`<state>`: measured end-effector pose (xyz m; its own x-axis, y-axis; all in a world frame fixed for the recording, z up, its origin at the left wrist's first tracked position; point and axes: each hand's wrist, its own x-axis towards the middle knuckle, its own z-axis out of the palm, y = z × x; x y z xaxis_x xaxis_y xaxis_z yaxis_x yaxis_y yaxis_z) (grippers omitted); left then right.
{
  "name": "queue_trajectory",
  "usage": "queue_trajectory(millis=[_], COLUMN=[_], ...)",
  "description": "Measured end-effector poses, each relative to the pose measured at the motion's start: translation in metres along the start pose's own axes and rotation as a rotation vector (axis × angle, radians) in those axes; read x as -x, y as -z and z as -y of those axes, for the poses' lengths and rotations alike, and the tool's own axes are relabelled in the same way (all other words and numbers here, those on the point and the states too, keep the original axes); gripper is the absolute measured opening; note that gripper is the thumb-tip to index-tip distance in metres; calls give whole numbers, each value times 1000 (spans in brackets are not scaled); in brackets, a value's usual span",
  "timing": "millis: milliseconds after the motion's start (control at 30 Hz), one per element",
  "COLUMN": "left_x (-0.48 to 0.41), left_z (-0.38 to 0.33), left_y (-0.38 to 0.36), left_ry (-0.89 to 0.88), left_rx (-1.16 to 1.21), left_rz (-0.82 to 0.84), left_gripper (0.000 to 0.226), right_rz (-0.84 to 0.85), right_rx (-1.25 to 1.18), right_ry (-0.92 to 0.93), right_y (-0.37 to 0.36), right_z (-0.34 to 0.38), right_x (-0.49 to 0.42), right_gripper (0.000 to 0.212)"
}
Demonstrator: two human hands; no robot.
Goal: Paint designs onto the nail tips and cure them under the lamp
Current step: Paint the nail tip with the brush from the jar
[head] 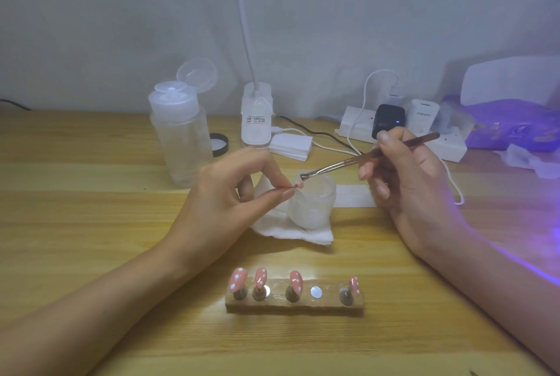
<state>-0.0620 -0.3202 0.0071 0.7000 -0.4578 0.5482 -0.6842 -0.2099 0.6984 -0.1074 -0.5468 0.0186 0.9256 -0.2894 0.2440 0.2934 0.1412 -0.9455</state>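
Your left forearm enters from the lower left of the frame, and your left hand [230, 199] at centre pinches a small nail tip [299, 185] between thumb and forefinger. Your right hand [406, 184], centre right, grips a thin brush [363, 158], forearm running to the lower right.

The scene is recorded by a single wide-angle camera worn on the head, from which the wooden table [91, 224] is looked across forward and downward, as far as the wall [121, 11] behind it. The left hand [230, 193] and right hand [406, 175] are seen from close by, and the nail tip [299, 185] and brush [363, 157] they hold are placed near mid-frame. The nail-tip holder [330, 301] is framed just below, while the curing lamp [509, 81] is cut off by the right edge.
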Motion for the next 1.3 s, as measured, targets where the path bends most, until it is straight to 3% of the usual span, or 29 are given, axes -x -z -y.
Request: queue_trajectory(millis=[200, 367, 500, 667, 800, 967, 1133, 1300], left_x=[0, 0, -1, -1, -1, -1, -1, -1], left_z=[-1, -1, -3, -3, -4, -4, -6, -5], left_y=[0, 0, -1, -1, -1, -2, -2, -1], left_ry=[7, 0, 0, 1, -8, -7, -11, -5], left_rx=[10, 7, 3, 7, 6, -2, -6, 1], left_rz=[-12, -9, -8, -9, -6, -6, -2, -1], left_gripper=[10, 11, 10, 10, 10, 10, 11, 11], right_rz=[-50, 30, -55, 17, -54, 14, -55, 15], right_rx=[33, 34, 45, 40, 47, 51, 43, 44], right_ry=[-18, 37, -4, 45, 17, 71, 39, 81], right_y=[0, -2, -1, -1, 2, 1, 2, 1], right_z=[-1, 1, 0, 1, -1, 1, 0, 1], right_x=[-1, 1, -1, 1, -1, 1, 0, 2], right_gripper=[27, 28, 26, 26, 26, 27, 27, 25])
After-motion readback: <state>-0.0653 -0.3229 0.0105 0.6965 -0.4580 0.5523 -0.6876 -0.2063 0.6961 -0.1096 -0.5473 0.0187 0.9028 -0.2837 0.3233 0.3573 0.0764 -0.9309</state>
